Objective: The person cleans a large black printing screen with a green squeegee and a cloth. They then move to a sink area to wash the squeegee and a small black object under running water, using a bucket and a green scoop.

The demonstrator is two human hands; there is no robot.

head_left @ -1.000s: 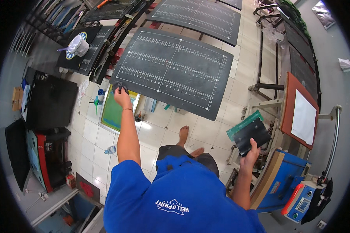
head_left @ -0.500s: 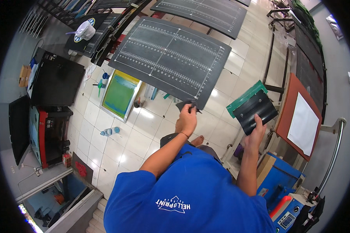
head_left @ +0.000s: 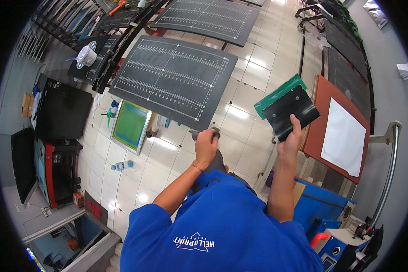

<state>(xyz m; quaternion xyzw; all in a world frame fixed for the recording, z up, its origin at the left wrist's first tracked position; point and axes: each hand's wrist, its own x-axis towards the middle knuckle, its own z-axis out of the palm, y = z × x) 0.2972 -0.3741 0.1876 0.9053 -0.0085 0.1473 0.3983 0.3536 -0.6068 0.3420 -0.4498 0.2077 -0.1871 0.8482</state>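
Note:
My right hand [head_left: 289, 141] grips a squeegee with a black holder [head_left: 291, 111] and a long green blade [head_left: 280, 96]. The thumb lies across the holder, and the tool is raised to the right. Closed around a crumpled dark cloth [head_left: 216, 132], my left hand [head_left: 206, 147] is just off the near corner of a dark printing board [head_left: 172, 77] marked with white ruler lines. Most of the cloth is hidden by the fingers.
A second marked board [head_left: 208, 18] lies beyond. On the floor at left are a framed green screen [head_left: 131, 124] and a plastic bottle [head_left: 121, 166]. A white tub [head_left: 86, 56] stands far left. To the right, white paper [head_left: 344, 136] covers a reddish-brown board [head_left: 319, 99].
My left hand has drawn back a little from the board's corner with the cloth. My right hand has lifted the squeegee slightly. The whole view has shifted.

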